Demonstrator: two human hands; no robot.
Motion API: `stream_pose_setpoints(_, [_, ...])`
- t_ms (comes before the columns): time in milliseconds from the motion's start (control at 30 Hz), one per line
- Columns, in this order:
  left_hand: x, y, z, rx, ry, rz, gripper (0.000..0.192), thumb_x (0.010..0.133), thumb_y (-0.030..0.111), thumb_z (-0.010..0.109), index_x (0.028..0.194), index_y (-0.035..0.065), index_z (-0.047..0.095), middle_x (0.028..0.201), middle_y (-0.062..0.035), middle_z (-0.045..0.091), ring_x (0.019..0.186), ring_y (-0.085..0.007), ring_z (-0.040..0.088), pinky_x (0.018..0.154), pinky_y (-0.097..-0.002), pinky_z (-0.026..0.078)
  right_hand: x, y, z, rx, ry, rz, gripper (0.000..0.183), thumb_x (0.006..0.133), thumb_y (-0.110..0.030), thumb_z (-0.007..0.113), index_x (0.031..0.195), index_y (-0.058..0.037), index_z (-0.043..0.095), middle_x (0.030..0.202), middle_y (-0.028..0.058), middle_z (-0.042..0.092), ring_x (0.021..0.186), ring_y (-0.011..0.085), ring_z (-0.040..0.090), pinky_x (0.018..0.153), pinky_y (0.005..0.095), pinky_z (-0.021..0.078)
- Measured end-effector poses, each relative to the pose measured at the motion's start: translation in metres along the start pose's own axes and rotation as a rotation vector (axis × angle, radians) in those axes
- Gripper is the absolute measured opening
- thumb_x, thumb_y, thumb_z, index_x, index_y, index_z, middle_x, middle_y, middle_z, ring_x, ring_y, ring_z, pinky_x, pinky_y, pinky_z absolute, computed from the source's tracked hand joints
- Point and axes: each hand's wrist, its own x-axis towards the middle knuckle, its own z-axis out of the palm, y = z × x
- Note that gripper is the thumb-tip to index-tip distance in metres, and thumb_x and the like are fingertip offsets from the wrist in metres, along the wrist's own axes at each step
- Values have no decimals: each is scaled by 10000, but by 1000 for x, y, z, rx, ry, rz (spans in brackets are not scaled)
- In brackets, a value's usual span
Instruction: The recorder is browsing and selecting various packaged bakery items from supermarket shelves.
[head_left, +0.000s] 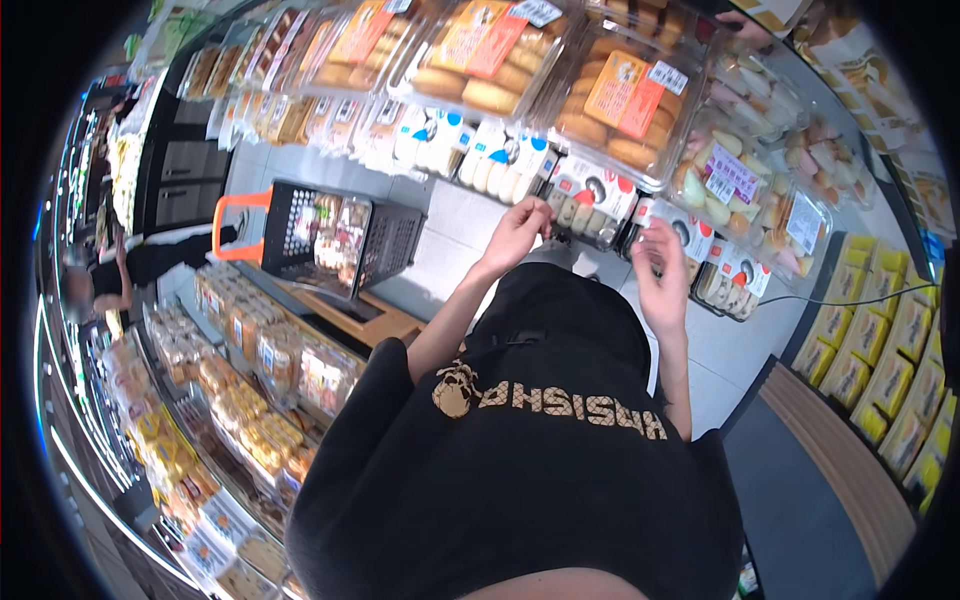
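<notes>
My left hand is beside the lower left corner of a clear plastic tray of dark-speckled rolls. Its fingers are bent together, and I cannot tell whether they grip the tray's edge. My right hand is raised just right of that tray, fingers apart and loosely curled, with nothing seen in it. Behind its fingertips is a similar tray with a red and white label. Left of my left hand stands a tray of pale rolls. Above both hands are clear boxes of round cookies with orange labels.
A black shopping basket with an orange handle holds packaged food at the left. Packaged baked goods line a display at lower left. Yellow packets fill a rack at right. Another person stands far left; a hand shows at top right.
</notes>
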Motion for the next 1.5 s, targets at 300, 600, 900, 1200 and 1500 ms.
stream_pose_setpoints(300, [-127,-221,-41,-204,685,-626,272,771,202,458,914,-13,544,797,-94,582,700,-160,551,626,-260,449,-100,196,19,-452,-637,173,347,772,-222,539,1034,-3,481,893,150,541,767,250,554,724,315,434])
stream_pose_setpoints(600, [-217,-255,-34,273,837,-822,316,731,271,451,913,57,596,898,-179,594,899,-288,556,803,-339,414,-151,389,-36,-430,-905,428,102,695,-134,508,636,-54,532,598,90,541,564,220,548,512,343,446])
stream_pose_setpoints(900, [-305,-331,-55,-296,1220,-655,275,726,277,494,838,40,578,748,-81,620,750,-178,587,718,-275,433,-71,266,99,-379,-913,757,222,756,-159,434,660,6,548,607,36,512,564,123,475,512,258,365])
stream_pose_setpoints(1200, [-353,-343,-137,-594,1403,-580,193,752,167,434,838,54,565,778,-81,594,722,-166,570,685,-280,437,-62,171,375,-522,-1276,428,165,800,-182,454,809,-31,518,660,53,532,554,114,528,458,203,419])
stream_pose_setpoints(1500, [-387,-296,-186,-941,1607,-309,170,805,107,386,895,22,502,757,-41,532,645,-111,509,609,-240,421,-125,119,560,-725,-1662,88,257,803,-175,481,965,24,482,761,82,555,652,132,548,577,236,447])
